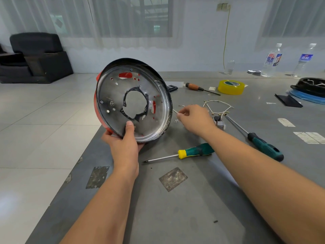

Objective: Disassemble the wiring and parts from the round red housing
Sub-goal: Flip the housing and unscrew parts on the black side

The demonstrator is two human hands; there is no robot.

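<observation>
Three screwdrivers [197,151], three bottles [271,60], one tape roll [231,87], one housing [133,101].

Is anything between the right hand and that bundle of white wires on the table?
Nothing visible. The right hand hovers over small loose wire bits, and the wire bundle lies just beyond it on bare table. The left hand holds the red housing clear.

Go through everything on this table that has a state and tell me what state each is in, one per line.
red housing: held upright, tilted, wiring out
left hand: gripping housing rim
right hand: pinching a small wire piece
wiring harness: loose on table
yellow-tipped screwdriver: lying unused
dark green screwdriver: lying unused
orange-handled screwdriver: lying unused
yellow tape roll: lying flat
</observation>
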